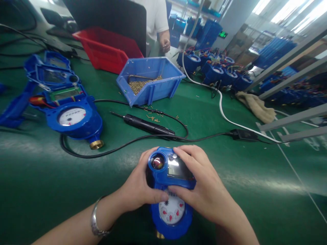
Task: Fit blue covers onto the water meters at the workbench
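A blue water meter [173,226] with a white dial, a small display and a round lens stands at the bottom centre. My left hand [139,185] is wrapped round its left side, the thumb lying at the dial's upper edge. From the right, my right hand [201,183] grips the same meter, with fingers over the display housing and the thumb just above the dial. A brass end shows under the meter. Beyond my hands lies a black electric screwdriver [149,126], its bit pointing left, with loose brass screws [153,118] beside it.
An opened blue meter [74,117] sits at the left. Behind are a blue bin [163,90] of brass screws and a red bin [102,51]. More meters [214,73], a cloth [257,107] and a metal frame are at the right. Cables cross the green table [255,170]. A person [159,20] is beyond.
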